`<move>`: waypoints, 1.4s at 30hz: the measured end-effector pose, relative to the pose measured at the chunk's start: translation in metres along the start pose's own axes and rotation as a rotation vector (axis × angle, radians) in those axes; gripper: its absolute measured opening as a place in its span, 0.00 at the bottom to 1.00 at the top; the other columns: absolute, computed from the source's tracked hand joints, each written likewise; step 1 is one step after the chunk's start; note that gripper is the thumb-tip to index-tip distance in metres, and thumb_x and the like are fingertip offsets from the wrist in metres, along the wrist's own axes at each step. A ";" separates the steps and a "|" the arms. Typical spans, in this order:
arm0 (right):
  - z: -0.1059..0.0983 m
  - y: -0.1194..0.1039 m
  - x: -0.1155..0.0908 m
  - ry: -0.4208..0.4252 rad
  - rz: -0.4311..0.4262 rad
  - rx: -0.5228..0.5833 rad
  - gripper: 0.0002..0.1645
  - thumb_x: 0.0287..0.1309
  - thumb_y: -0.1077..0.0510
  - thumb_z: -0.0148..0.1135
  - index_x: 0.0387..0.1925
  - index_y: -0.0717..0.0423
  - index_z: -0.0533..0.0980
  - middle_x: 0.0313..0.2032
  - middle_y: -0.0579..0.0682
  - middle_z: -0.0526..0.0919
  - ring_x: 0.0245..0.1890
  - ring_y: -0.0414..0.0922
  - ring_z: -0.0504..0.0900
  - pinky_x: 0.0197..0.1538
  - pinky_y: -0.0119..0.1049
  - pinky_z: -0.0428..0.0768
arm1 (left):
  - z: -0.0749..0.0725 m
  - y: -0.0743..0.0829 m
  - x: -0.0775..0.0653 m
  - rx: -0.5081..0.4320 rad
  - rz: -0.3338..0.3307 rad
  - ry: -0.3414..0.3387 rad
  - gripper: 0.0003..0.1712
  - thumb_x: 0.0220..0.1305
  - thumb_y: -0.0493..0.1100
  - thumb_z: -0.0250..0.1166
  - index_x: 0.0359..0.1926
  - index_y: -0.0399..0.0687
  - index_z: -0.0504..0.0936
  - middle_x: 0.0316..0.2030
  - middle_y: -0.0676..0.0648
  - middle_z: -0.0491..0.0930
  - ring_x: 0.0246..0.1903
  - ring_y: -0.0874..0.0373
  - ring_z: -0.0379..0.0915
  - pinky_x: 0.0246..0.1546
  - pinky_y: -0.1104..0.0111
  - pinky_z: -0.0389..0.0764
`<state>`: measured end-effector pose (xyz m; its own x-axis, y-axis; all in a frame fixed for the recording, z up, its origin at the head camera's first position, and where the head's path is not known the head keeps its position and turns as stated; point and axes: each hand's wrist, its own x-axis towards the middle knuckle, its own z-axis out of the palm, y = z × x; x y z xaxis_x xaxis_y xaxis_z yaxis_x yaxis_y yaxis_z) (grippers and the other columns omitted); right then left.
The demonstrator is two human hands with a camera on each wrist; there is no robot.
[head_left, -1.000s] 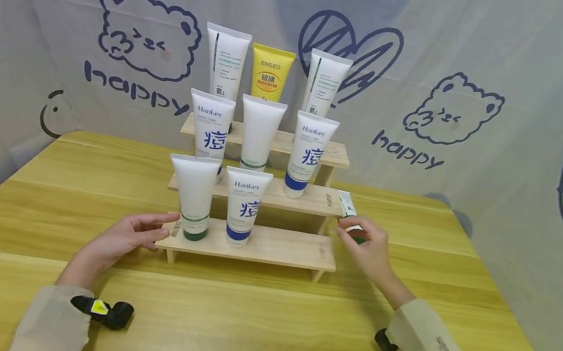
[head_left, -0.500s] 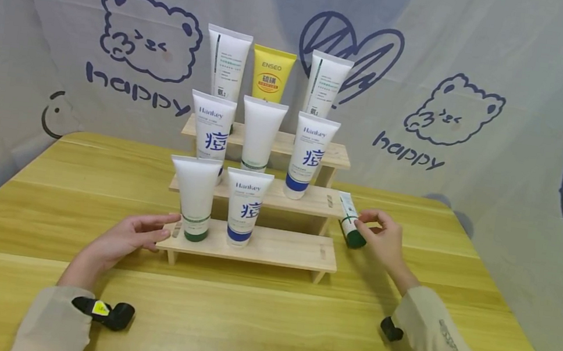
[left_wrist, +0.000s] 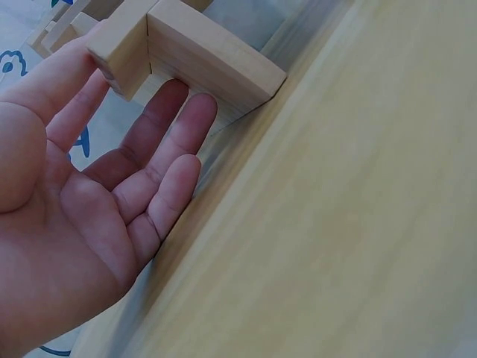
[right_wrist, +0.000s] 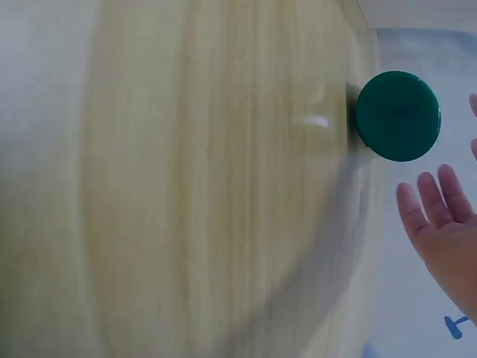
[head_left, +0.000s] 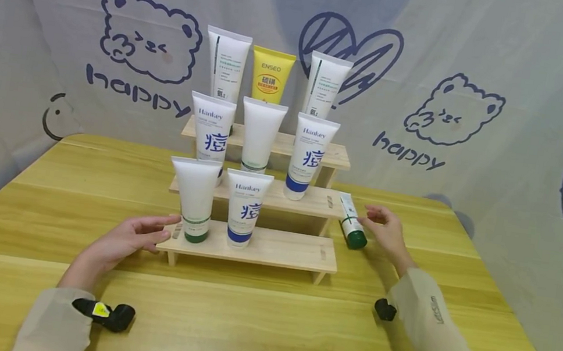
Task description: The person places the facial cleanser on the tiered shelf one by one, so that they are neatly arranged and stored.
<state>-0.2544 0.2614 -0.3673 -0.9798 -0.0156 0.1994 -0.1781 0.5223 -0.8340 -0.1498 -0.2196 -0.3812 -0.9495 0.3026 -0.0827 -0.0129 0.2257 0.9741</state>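
Observation:
My left hand [head_left: 128, 239] touches the left end of the lowest tier of a wooden display stand [head_left: 288, 249]. In the left wrist view, its lower fingers [left_wrist: 168, 138] are loosely bent beside the stand's leg. To the right of the stand, a small white tube [head_left: 351, 214] with a green cap [right_wrist: 399, 115] lies on the table. My right hand [head_left: 385, 232] is close beside that tube, its fingers relaxed and holding nothing. On the lowest tier stand a white tube with a green cap [head_left: 193, 194] and a Hankey tube with a blue band [head_left: 244, 206].
The middle tier holds two Hankey tubes and a plain white tube [head_left: 261, 132] between them. On the top tier, a yellow tube [head_left: 270, 74] stands between two white ones. Behind the wooden table [head_left: 252, 324] hangs a printed cloth [head_left: 375, 11].
My right hand first covered part of the small tube, then pinched it near its cap, and has now let go and drawn slightly right. The left hand stays at the stand.

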 end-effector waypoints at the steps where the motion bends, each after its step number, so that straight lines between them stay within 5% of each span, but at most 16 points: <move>1: 0.000 0.001 0.001 -0.021 0.028 0.006 0.24 0.54 0.63 0.59 0.52 0.69 0.68 0.47 0.68 0.70 0.46 0.55 0.70 0.50 0.42 0.70 | 0.000 0.000 0.000 0.000 -0.001 -0.001 0.29 0.64 0.47 0.55 0.61 0.37 0.63 0.62 0.35 0.56 0.50 0.47 0.61 0.41 0.61 0.72; 8: 0.000 0.001 0.005 -0.174 0.128 -0.013 0.32 0.56 0.57 0.58 0.60 0.66 0.61 0.57 0.71 0.60 0.54 0.63 0.63 0.54 0.54 0.63 | 0.000 0.001 0.000 0.001 -0.003 -0.005 0.29 0.63 0.47 0.56 0.62 0.37 0.63 0.62 0.36 0.56 0.49 0.48 0.61 0.41 0.61 0.72; 20: 0.004 0.010 0.008 -0.271 0.133 -0.047 0.32 0.59 0.54 0.55 0.62 0.62 0.61 0.54 0.71 0.65 0.51 0.61 0.67 0.50 0.48 0.69 | 0.001 0.000 0.000 -0.011 -0.005 0.004 0.29 0.62 0.46 0.57 0.61 0.37 0.64 0.61 0.36 0.57 0.49 0.50 0.62 0.40 0.61 0.73; 27: 0.005 0.010 0.009 -0.291 0.164 -0.045 0.29 0.61 0.56 0.50 0.62 0.60 0.60 0.57 0.69 0.63 0.54 0.59 0.65 0.52 0.45 0.67 | 0.001 -0.001 -0.001 -0.007 0.000 0.004 0.29 0.63 0.46 0.56 0.61 0.36 0.64 0.61 0.35 0.57 0.50 0.47 0.61 0.41 0.61 0.73; 42: 0.008 0.000 0.009 -0.239 0.264 -0.012 0.28 0.58 0.62 0.50 0.60 0.66 0.61 0.51 0.71 0.67 0.44 0.53 0.71 0.36 0.29 0.73 | -0.001 -0.002 0.000 -0.015 -0.006 0.006 0.29 0.62 0.46 0.57 0.61 0.38 0.64 0.61 0.37 0.57 0.51 0.47 0.60 0.41 0.61 0.73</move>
<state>-0.2640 0.2543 -0.3702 -0.9858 -0.0769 -0.1494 0.0839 0.5448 -0.8343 -0.1499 -0.2208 -0.3829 -0.9511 0.2962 -0.0874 -0.0234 0.2134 0.9767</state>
